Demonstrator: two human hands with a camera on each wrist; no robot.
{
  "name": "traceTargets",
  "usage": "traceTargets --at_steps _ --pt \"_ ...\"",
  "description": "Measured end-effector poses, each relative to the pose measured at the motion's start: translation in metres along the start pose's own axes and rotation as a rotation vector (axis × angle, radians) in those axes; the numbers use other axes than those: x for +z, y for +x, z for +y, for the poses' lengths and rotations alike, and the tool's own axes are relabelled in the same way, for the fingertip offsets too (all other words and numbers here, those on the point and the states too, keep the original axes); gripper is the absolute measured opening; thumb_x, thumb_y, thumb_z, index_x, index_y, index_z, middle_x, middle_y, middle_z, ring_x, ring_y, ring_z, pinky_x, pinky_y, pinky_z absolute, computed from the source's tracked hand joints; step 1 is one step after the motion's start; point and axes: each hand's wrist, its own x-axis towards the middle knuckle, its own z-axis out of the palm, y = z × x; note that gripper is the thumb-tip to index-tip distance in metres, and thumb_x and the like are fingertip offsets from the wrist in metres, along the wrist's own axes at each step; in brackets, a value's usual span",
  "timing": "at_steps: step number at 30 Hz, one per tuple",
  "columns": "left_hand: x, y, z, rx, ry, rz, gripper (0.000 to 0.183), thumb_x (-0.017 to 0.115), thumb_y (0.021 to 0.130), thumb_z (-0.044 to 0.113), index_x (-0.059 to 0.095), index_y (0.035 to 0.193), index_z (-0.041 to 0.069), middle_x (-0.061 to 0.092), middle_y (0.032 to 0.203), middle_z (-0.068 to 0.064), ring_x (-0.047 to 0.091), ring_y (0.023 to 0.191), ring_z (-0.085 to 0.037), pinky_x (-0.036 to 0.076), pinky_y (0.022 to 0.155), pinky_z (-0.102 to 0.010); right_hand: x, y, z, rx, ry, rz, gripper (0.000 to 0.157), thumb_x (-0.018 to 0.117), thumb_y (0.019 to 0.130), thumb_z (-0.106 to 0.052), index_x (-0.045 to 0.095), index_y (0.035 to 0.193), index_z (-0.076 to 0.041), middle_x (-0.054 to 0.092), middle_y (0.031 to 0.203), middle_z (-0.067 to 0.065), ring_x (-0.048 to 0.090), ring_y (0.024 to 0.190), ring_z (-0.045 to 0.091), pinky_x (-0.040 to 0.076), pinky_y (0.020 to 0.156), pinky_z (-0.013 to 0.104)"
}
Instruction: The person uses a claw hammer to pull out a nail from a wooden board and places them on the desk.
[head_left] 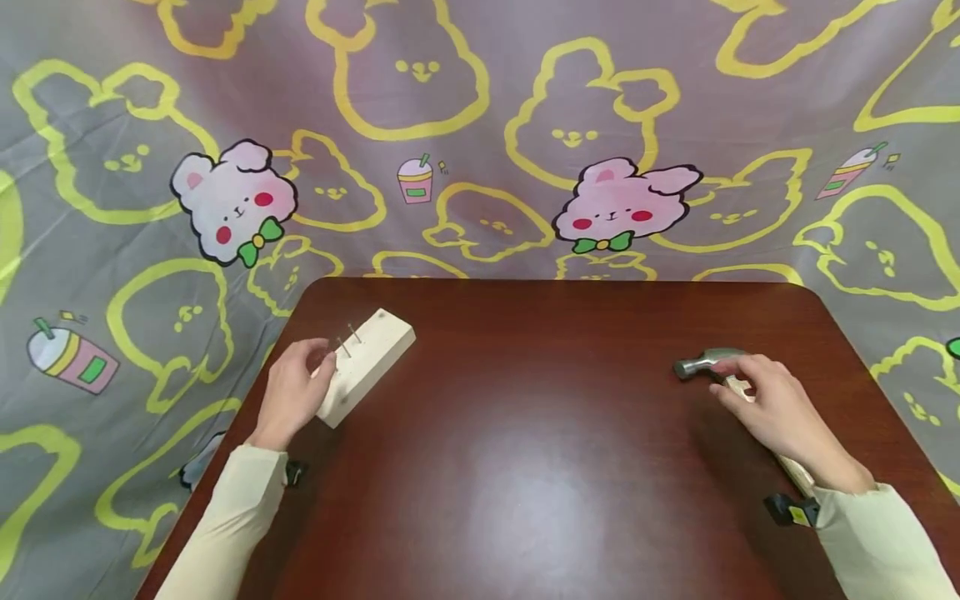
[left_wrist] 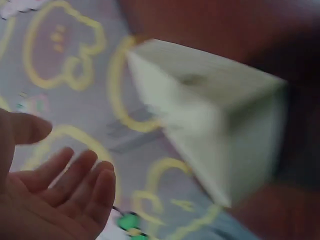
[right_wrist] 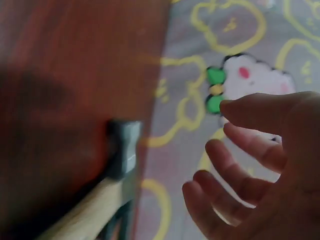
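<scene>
A pale wooden block (head_left: 378, 354) lies on the left side of the table, with a few thin nails (head_left: 354, 333) standing up from its top. Beside its near end hovers my left hand (head_left: 291, 396), overlapping the block in the head view; the left wrist view has a gap between its loosely bent fingers (left_wrist: 75, 185) and the blurred wood. On the right lies a claw hammer (head_left: 699, 365) with a metal head and light wooden handle (right_wrist: 90, 210). My right hand (head_left: 780, 412) is over the hammer, its fingers relaxed, spread and holding nothing.
The dark reddish-brown table (head_left: 525, 392) has rounded far corners and a glossy patch of light. Behind and beside it hangs a grey cloth (head_left: 487, 83) printed with yellow outlines and rabbit faces. Dark straps with small devices (head_left: 791, 510) sit at both wrists.
</scene>
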Motion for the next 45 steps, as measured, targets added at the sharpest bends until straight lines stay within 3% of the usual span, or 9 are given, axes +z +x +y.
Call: traceTargets --at_steps 3,7,13,18,28,37,45 --pt "0.008 0.004 -0.018 -0.051 0.026 -0.086 0.053 0.056 0.095 0.029 0.048 0.133 -0.007 0.052 0.127 -0.027 0.05 0.115 -0.042 0.042 0.094 -0.056 0.004 -0.008 0.016 0.054 -0.003 0.004 0.032 0.068 0.088 -0.013 0.06 0.112 0.006 0.059 0.106 0.029 0.049 0.091 0.039 0.036 0.072 0.043" --pt "0.016 0.008 -0.031 -0.063 0.089 -0.185 0.071 0.063 0.091 0.035 0.038 0.139 -0.011 0.044 0.135 -0.031 0.043 0.123 -0.045 0.038 0.101 -0.059 0.012 -0.014 0.031 0.153 0.024 0.031 0.04 0.064 0.09 -0.015 0.054 0.12 0.009 0.054 0.113 0.036 0.044 0.104 0.05 0.033 0.08 0.056" --pt "0.02 0.009 -0.037 -0.094 0.177 -0.283 0.086 0.071 0.083 0.039 0.033 0.142 -0.011 0.039 0.14 -0.033 0.04 0.125 -0.046 0.035 0.102 -0.062 0.024 -0.02 0.044 0.319 0.007 0.034 0.047 0.06 0.089 -0.014 0.047 0.125 0.014 0.045 0.117 0.041 0.034 0.108 0.057 0.026 0.085 0.061" --pt "0.023 0.011 -0.041 -0.046 0.208 -0.311 0.085 0.075 0.08 0.037 0.037 0.137 -0.013 0.044 0.134 -0.033 0.045 0.119 -0.044 0.039 0.099 -0.059 0.029 -0.025 0.053 0.423 -0.005 0.007 0.051 0.059 0.091 -0.017 0.044 0.127 0.015 0.043 0.115 0.041 0.033 0.105 0.057 0.028 0.081 0.06" --pt "0.026 0.016 -0.042 -0.065 0.246 -0.384 0.084 0.073 0.081 0.038 0.038 0.137 -0.013 0.036 0.143 -0.036 0.04 0.127 -0.049 0.035 0.102 -0.064 0.043 -0.023 0.07 0.376 -0.028 0.029 0.05 0.066 0.083 -0.014 0.051 0.118 0.018 0.056 0.109 0.041 0.049 0.094 0.052 0.029 0.079 0.056" --pt "0.025 0.018 -0.038 -0.127 0.272 -0.447 0.08 0.069 0.085 0.042 0.038 0.139 -0.008 0.028 0.15 -0.033 0.036 0.131 -0.052 0.03 0.094 -0.078 0.045 -0.023 0.071 0.426 -0.021 -0.008 0.052 0.063 0.087 -0.019 0.047 0.122 0.016 0.053 0.109 0.04 0.049 0.089 0.05 0.034 0.068 0.048" --pt "0.024 0.019 -0.035 -0.1 0.241 -0.449 0.075 0.071 0.085 0.033 0.041 0.135 -0.014 0.027 0.148 -0.038 0.038 0.128 -0.056 0.039 0.101 -0.062 0.047 -0.024 0.075 0.393 -0.02 0.018 0.05 0.065 0.086 -0.018 0.05 0.119 0.016 0.058 0.105 0.039 0.055 0.084 0.048 0.037 0.064 0.041"
